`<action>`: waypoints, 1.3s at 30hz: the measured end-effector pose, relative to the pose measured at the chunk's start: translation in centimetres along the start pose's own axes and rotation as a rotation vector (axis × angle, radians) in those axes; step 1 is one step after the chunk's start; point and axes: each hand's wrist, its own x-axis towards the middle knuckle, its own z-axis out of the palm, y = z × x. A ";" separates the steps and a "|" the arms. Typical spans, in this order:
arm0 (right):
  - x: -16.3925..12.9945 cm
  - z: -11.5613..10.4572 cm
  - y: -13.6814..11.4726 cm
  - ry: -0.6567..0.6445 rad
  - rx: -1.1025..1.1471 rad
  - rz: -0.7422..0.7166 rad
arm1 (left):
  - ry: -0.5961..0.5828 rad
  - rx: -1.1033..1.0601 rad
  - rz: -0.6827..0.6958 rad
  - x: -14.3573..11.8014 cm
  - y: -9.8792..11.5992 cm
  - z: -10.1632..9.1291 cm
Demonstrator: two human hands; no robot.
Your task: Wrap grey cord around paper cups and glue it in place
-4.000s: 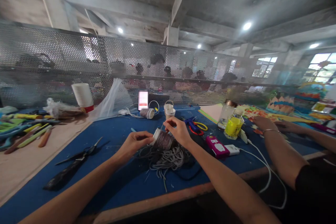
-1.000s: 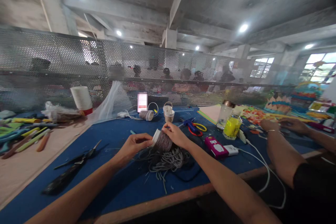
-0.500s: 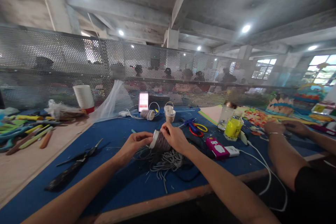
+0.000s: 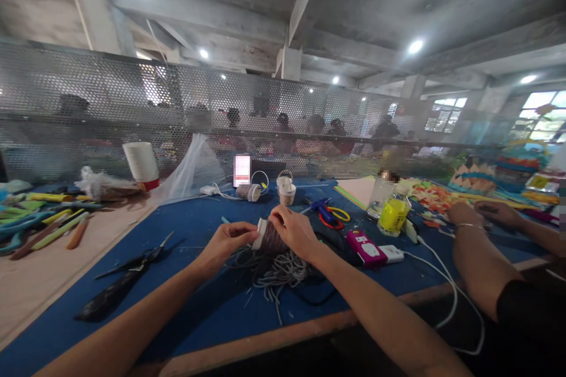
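Observation:
A paper cup with a white rim lies on its side between my hands, its wall wound with grey-brown cord. My left hand pinches the rim between thumb and fingers. From the right, my right hand closes over the wound wall with its fingertips near the rim. Whether those fingertips also grip a cord end is too small to tell. Below the cup a tangle of loose grey cord rests on the blue table mat. Behind it are a small cord-wrapped bucket and another on its side.
To the left lie black-handled pliers, several tools and stacked paper cups. On the right are scissors, a magenta power block with white cables and a yellow-labelled jar. A co-worker's arms reach in there.
Both hands stay on the cup, almost still. My right hand's fingertips have shifted very slightly along the wound side.

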 end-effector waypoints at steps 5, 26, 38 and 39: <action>0.0 -0.4 -0.3 0.029 0.027 -0.018 | -0.003 0.002 0.007 0.0 0.0 0.0; 0.2 -0.1 0.0 0.014 0.105 0.015 | -0.016 0.054 0.034 0.1 -0.3 -0.2; 0.2 0.3 0.3 0.010 0.147 0.025 | -0.006 0.026 0.010 0.0 -0.2 0.0; 0.2 0.3 0.3 0.006 0.152 0.027 | -0.007 0.022 0.004 0.0 -0.2 0.1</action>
